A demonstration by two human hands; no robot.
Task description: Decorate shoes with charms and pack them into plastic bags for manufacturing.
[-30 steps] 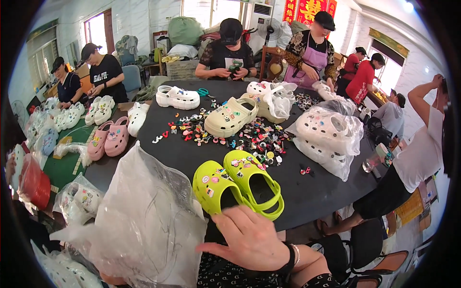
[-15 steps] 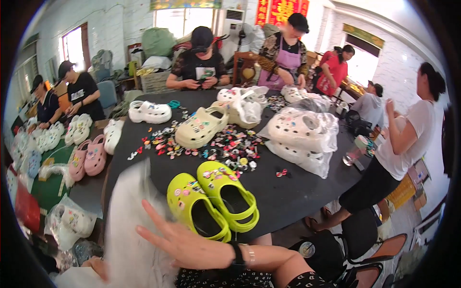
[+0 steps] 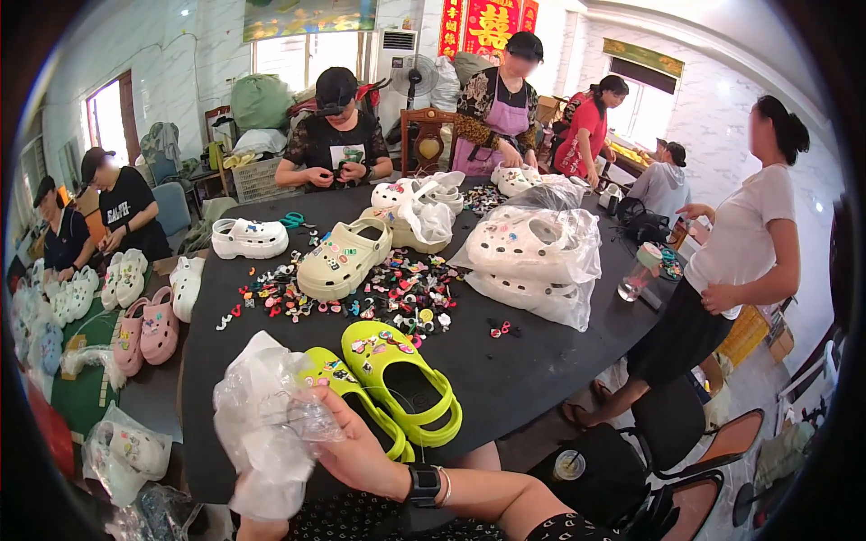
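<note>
**Clear bag bunched in hand at near edge of tabletop**

Compared with half a second earlier, the clear plastic bag (image 3: 266, 419) is no longer spread wide and blurred; it is now crumpled into a bunch. The right hand (image 3: 356, 451) has closed its grip around the bag's right side, fingers curled into the plastic. The left hand (image 3: 257, 523) is barely visible beneath the bag at the lower edge; its grip cannot be told.

The bag hangs over the near-left edge of the dark tabletop (image 3: 532, 370), partly covering the left shoe of the lime-green clog pair (image 3: 397, 388), which lies just beside the hand. Beyond them, loose shoe charms (image 3: 397, 293) are scattered mid-tabletop around a cream clog (image 3: 343, 257). Bagged white clogs (image 3: 532, 261) sit toward the right edge.
</note>
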